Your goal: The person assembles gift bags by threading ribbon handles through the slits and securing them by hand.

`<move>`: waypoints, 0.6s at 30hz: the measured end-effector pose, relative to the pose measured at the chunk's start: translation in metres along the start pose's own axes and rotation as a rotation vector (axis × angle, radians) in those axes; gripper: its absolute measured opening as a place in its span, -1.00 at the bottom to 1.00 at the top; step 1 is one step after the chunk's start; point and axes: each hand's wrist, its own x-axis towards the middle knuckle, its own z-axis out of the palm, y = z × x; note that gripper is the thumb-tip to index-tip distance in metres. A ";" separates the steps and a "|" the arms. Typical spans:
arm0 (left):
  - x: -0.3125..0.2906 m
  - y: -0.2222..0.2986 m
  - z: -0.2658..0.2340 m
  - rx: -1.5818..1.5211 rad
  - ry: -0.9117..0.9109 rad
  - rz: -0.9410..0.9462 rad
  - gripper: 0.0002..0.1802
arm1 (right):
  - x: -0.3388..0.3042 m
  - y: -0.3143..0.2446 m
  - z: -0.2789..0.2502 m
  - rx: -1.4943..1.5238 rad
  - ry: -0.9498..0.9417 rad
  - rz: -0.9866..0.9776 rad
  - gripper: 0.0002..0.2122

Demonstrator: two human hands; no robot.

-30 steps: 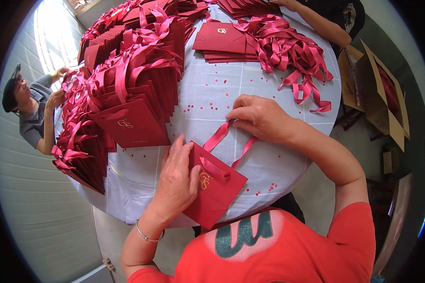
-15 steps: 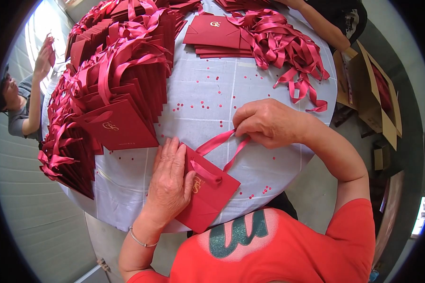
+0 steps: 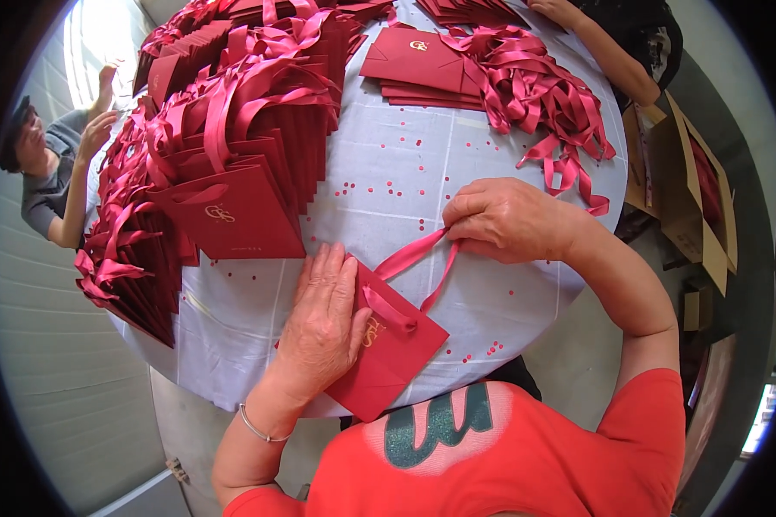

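Observation:
A dark red paper gift bag [image 3: 397, 362] lies flat and slanted near the front edge of the table. My left hand [image 3: 326, 323] rests flat on its left side, fingers stretched out and together. Two strands of pink-red ribbon [image 3: 412, 252] run from the top edge of the bag to my right hand [image 3: 507, 221], which pinches their ends above the tablecloth. Another short ribbon loop [image 3: 388, 308] crosses the bag's front, beside gold lettering partly covered by my left thumb.
Rows of finished-looking red bags [image 3: 237, 211] with ribbon handles crowd the table's left side. Flat bags [image 3: 422, 65] and a heap of loose ribbons [image 3: 543, 90] lie at the far right. Small red dots dot the tablecloth [image 3: 388, 155]. Two other people work beyond; an opened carton [image 3: 672, 168] stands right.
My view has shifted slightly, moving the whole scene a little. My right hand still pinches the ribbon ends, and my left hand stays on the bag. The person at left has lowered a hand.

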 end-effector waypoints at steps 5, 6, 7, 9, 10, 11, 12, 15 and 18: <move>-0.001 -0.001 0.000 -0.006 -0.002 0.013 -0.28 | 0.007 0.005 -0.006 0.000 -0.089 -0.029 -0.86; -0.001 -0.002 0.000 -0.005 0.001 0.009 -0.28 | 0.008 0.006 -0.006 0.000 -0.091 -0.034 -0.86; -0.001 -0.002 0.000 -0.010 -0.002 0.016 -0.28 | 0.009 0.008 -0.006 0.011 -0.080 -0.043 -0.86; -0.001 -0.003 0.000 -0.014 -0.003 0.019 -0.28 | 0.010 0.010 -0.007 0.023 -0.071 -0.055 -0.87; -0.001 -0.002 0.000 -0.018 0.000 0.019 -0.29 | 0.011 0.011 -0.007 0.035 -0.085 -0.063 -0.87; -0.001 -0.002 0.000 -0.022 0.003 0.018 -0.30 | 0.012 0.013 -0.007 0.047 -0.099 -0.071 -0.88; -0.001 -0.001 -0.001 -0.020 0.004 0.014 -0.30 | 0.013 0.015 -0.007 0.048 -0.099 -0.075 -0.88; -0.003 -0.001 -0.002 -0.038 0.049 0.009 -0.48 | 0.018 0.023 -0.005 0.175 -0.098 -0.069 -0.89; -0.001 -0.001 -0.003 -0.088 0.145 0.077 -0.78 | 0.017 0.026 -0.007 0.276 -0.080 0.022 -0.92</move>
